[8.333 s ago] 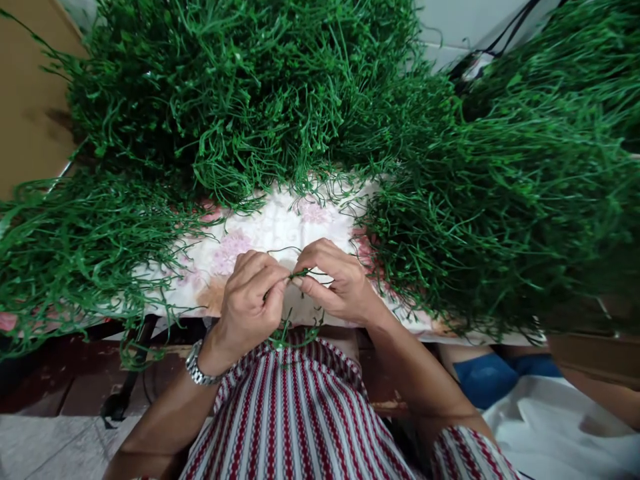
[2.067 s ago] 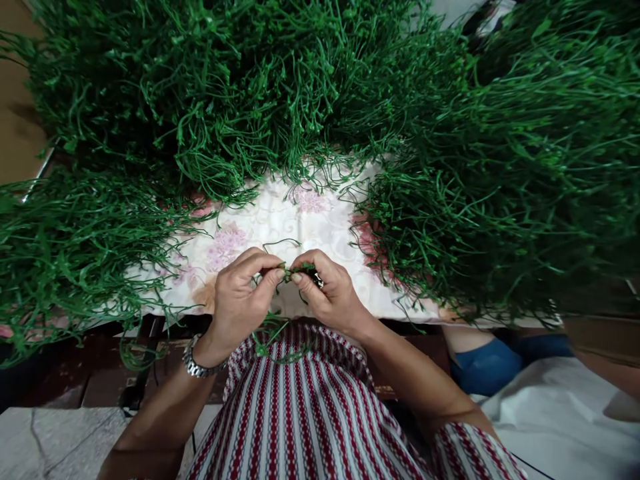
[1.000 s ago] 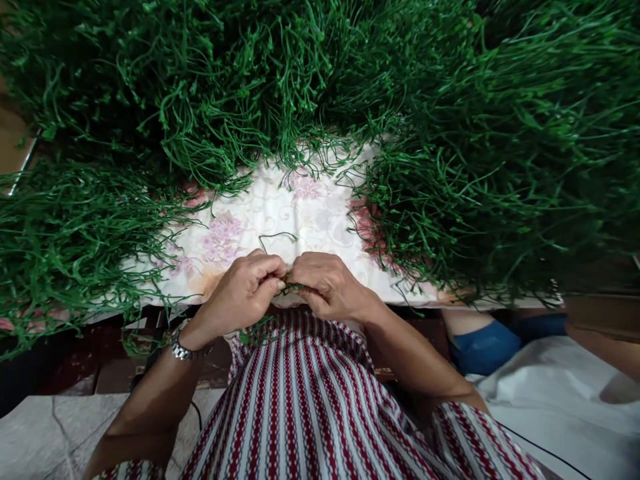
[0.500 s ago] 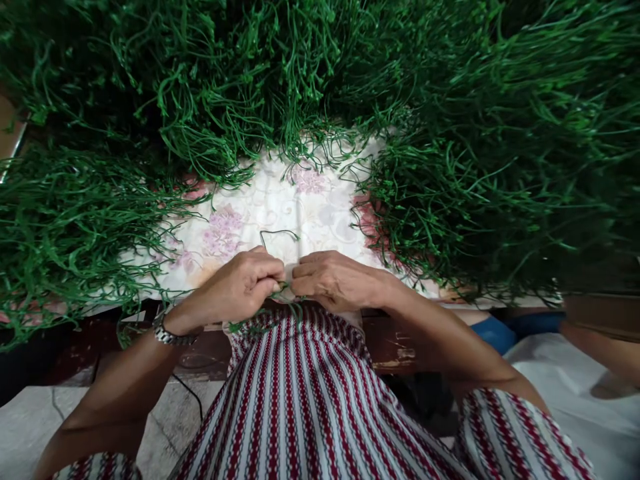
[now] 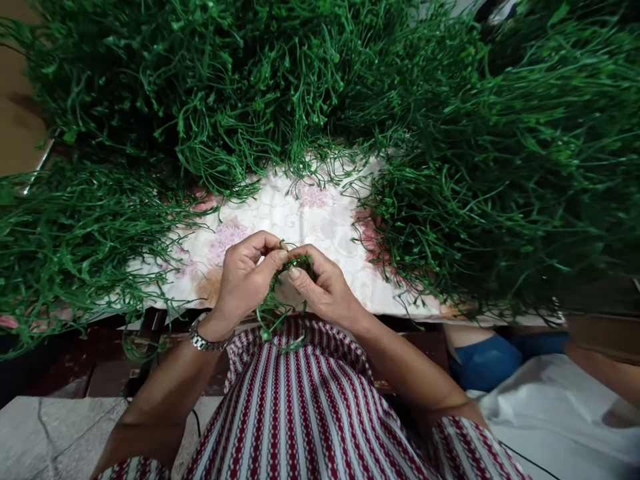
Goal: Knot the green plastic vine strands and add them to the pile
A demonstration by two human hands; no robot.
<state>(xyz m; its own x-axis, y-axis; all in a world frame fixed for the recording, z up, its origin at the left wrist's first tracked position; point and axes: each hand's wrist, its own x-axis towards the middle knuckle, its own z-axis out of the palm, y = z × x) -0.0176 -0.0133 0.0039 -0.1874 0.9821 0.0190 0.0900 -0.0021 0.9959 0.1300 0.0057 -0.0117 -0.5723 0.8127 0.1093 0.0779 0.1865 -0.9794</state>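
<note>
My left hand [image 5: 245,277] and my right hand [image 5: 320,287] meet over the near edge of a table covered with a pale floral cloth [image 5: 280,217]. Both pinch a small bundle of thin green plastic stems [image 5: 287,267] between thumb and fingers. Loose ends of the green stems hang down from the hands toward my striped red and white garment [image 5: 310,407]. A metal watch [image 5: 204,340] sits on my left wrist.
Big heaps of green artificial stems surround the cloth: on the left [image 5: 65,240], at the back [image 5: 240,87] and on the right [image 5: 500,187]. Another person's blue-clothed leg [image 5: 485,363] and white fabric [image 5: 555,420] lie at lower right.
My hands have lifted from the table edge, and the green bundle now shows between the fingertips. The view has tilted back up slightly.
</note>
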